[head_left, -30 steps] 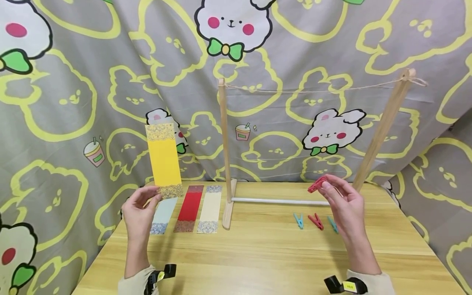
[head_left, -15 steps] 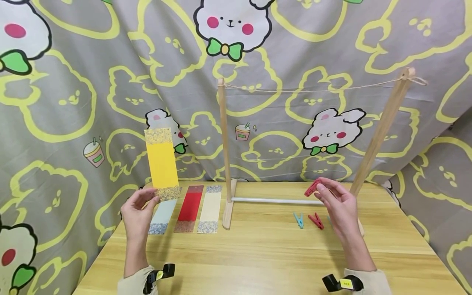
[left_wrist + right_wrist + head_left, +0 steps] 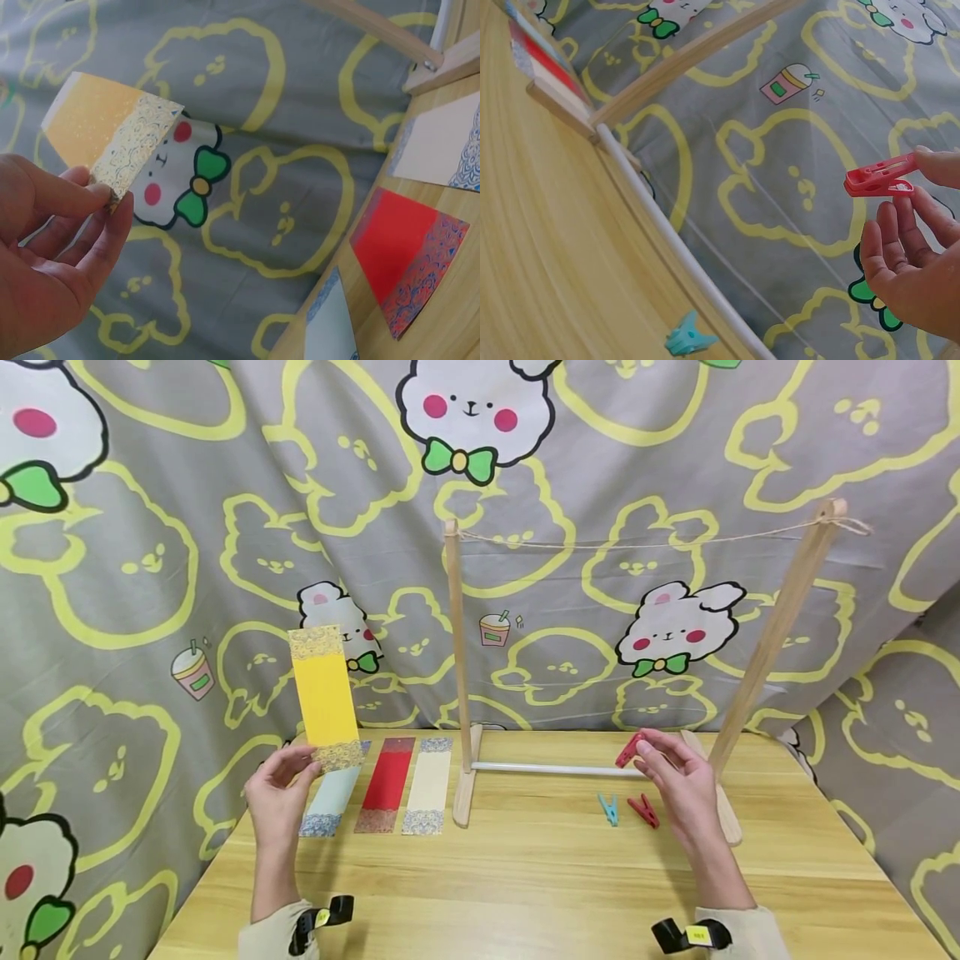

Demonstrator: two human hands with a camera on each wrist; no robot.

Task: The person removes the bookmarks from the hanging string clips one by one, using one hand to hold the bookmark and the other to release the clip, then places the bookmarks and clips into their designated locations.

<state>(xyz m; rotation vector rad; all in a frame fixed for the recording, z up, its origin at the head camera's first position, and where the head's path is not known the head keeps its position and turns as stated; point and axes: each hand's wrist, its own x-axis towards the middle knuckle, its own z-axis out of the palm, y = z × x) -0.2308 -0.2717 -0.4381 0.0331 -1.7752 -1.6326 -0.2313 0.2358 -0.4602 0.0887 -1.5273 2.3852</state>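
Held upright above the table's left side is a yellow bookmark [image 3: 326, 697] with lacy patterned ends. My left hand [image 3: 281, 785] pinches its lower corner between thumb and fingers, as the left wrist view also shows. On the right, my right hand [image 3: 678, 781] grips a red clothespin [image 3: 881, 177] by its handle ends, its nose pointing left. Below that hand, a blue clothespin [image 3: 608, 810] and another red clothespin [image 3: 643, 811] lie on the table. Beside the left hand lie a pale blue bookmark [image 3: 333, 797], a red bookmark [image 3: 386, 785] and a cream bookmark [image 3: 427, 785].
A wooden frame stands at the back, with a left post [image 3: 457, 647], a right post [image 3: 780, 635] and a white bottom rod [image 3: 555, 768]. A thin string [image 3: 637, 543] spans the post tops. Behind the wooden table [image 3: 495, 893] hangs a patterned grey curtain [image 3: 405, 552].
My right hand has moved left and slightly down with the red clothespin. The left hand has lowered the yellow bookmark a little and shifted it slightly left.
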